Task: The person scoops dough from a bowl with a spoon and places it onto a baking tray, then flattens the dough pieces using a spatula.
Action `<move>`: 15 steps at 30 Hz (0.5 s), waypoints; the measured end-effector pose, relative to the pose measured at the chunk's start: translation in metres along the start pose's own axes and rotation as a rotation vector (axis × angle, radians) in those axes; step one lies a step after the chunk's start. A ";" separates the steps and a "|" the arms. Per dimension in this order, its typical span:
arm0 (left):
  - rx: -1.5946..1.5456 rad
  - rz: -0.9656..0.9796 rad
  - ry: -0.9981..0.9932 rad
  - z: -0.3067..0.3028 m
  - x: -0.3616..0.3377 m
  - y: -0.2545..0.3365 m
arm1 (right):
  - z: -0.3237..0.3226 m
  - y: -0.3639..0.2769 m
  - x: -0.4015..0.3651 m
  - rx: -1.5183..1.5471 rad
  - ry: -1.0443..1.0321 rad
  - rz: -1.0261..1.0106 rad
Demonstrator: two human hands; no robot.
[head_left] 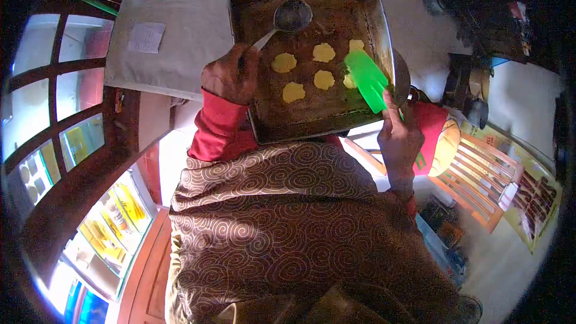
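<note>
A dark, worn baking tray (330, 117) with raised sides lies in front of me. Several flat, uneven rounds of yellow dough (324, 80) are spread in rows on it. My left hand (231, 75), at the tray's left edge, is closed around the handle of a metal ladle (293, 15); the ladle's round bowl rests on or hovers over the far part of the tray. My right hand (398, 132) grips a green spatula (371, 81) by the handle. Its blurred blade is over the right-hand rounds and partly hides them.
Under the tray runs a pale covered table (180, 0), with a sheet of paper (147, 37) to the left. A slatted wooden chair (474, 171) stands at the right. Glass-paned shelving (111, 228) is at the lower left. A brown patterned apron (288, 222) covers my front.
</note>
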State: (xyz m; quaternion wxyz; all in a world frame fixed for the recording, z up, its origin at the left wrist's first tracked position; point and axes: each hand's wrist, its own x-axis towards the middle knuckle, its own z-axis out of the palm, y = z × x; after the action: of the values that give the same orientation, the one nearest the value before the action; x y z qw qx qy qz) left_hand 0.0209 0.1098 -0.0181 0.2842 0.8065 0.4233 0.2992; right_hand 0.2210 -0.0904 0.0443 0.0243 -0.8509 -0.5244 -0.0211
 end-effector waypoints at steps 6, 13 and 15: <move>0.000 0.046 0.023 0.002 0.000 -0.003 | -0.004 0.001 -0.002 0.078 0.027 0.056; -0.022 -0.020 -0.004 -0.003 0.001 0.004 | -0.002 0.006 -0.010 0.078 0.001 0.056; -0.023 -0.013 -0.012 -0.003 0.001 0.004 | -0.005 0.008 -0.013 0.002 -0.076 0.097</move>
State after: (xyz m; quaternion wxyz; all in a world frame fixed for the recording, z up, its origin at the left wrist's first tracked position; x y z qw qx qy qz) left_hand 0.0216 0.1094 -0.0131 0.2980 0.8023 0.4233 0.2972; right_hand 0.2221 -0.1062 0.0488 0.0060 -0.8755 -0.4830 0.0130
